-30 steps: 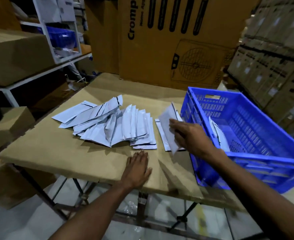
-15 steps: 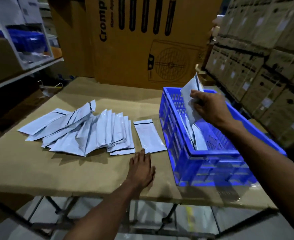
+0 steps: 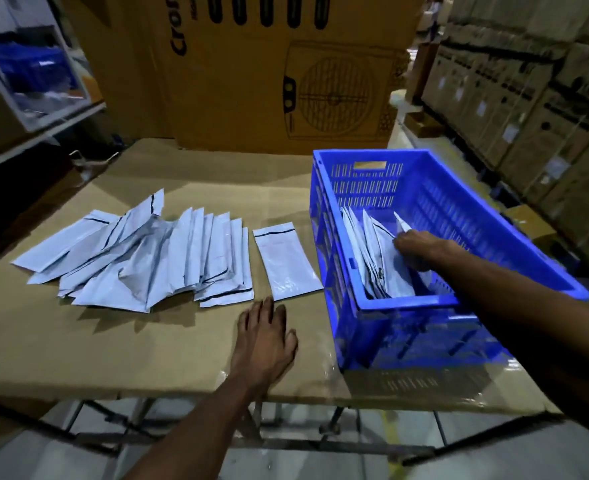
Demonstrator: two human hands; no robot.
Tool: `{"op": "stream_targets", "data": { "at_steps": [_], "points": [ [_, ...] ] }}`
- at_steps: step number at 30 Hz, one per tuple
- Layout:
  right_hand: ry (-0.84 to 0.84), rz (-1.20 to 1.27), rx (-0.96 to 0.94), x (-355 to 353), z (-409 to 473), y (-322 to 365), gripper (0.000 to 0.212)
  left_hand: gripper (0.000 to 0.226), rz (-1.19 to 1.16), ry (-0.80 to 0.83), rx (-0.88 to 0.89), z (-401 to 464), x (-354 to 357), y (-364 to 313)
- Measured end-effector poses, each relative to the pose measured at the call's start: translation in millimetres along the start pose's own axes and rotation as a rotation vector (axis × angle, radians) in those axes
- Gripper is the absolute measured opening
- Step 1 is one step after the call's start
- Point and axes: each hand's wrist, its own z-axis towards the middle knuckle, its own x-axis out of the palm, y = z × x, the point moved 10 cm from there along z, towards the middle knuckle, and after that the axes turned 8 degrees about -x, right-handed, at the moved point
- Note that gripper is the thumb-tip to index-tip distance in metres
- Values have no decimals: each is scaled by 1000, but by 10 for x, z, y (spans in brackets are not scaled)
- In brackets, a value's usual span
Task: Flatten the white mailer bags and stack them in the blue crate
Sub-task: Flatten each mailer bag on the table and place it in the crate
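A fanned pile of white mailer bags (image 3: 140, 258) lies on the left half of the cardboard tabletop (image 3: 78, 341). One flat mailer bag (image 3: 286, 261) lies alone between the pile and the blue crate (image 3: 407, 341). Several bags (image 3: 376, 261) lean against the crate's left wall. My right hand (image 3: 421, 247) is down inside the crate, fingers curled on a bag whose white tip (image 3: 402, 221) pokes out above the hand, held against that stack. My left hand (image 3: 265, 337) rests flat on the tabletop just below the single bag, holding nothing.
A large printed carton (image 3: 268, 71) stands behind the table. Stacked cartons (image 3: 528, 98) line the right side. A white shelf with a blue bin (image 3: 33, 71) is at the left. The table's front edge runs just below my left hand, with the metal frame (image 3: 251, 441) underneath.
My right hand picked a bag off the table, carried it over the crate and has lowered it inside against the stack. My left hand has stayed flat on the tabletop.
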Motion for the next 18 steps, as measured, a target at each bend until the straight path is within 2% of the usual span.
{"op": "stream_targets", "data": {
  "at_steps": [2, 6, 7, 10, 13, 15, 18],
  "points": [
    [47, 40, -13, 165, 151, 59, 38, 59, 2, -19, 7, -4, -33, -11],
    [75, 419, 35, 121, 73, 184, 25, 59, 4, -28, 9, -18, -66, -16],
    [52, 434, 14, 83, 70, 200, 23, 59, 0, -27, 8, -23, -74, -14],
    [-172, 498, -71, -113, 188, 181, 12, 59, -18, -22, 4, -34, -84, -11],
    [-325, 612, -117, -296, 164, 157, 16, 59, -15, -28, 7, -34, -89, -22],
    [-352, 649, -139, -327, 158, 149, 20, 59, 0, -27, 8, -34, -93, -28],
    [-292, 630, -163, -225, 207, 148, 32, 58, 5, -24, 5, -39, -95, -26]
  ]
}}
